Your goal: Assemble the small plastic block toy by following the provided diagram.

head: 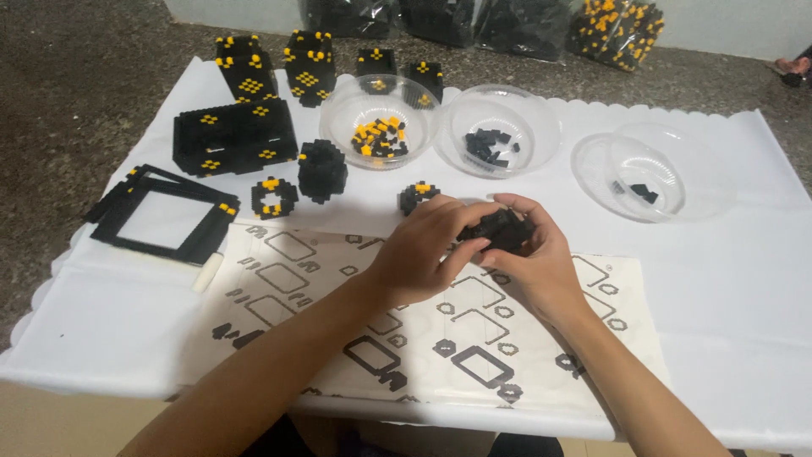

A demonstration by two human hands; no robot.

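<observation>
Holding a small black brick assembly [499, 230] between them, the left hand [423, 250] and right hand [533, 254] close around it above the printed instruction sheet [338, 338], near the table's middle. It looks light, rigid and liable to snap apart, best held by its sides. Three clear bowls [499, 131] sit farther back.

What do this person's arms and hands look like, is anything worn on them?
Both forearms are bare as far as the picture shows: no sleeves, gloves, watch or bracelet in view. The left hand and right hand show no rings that I can make out. The fingernails look short and unpainted.
</observation>
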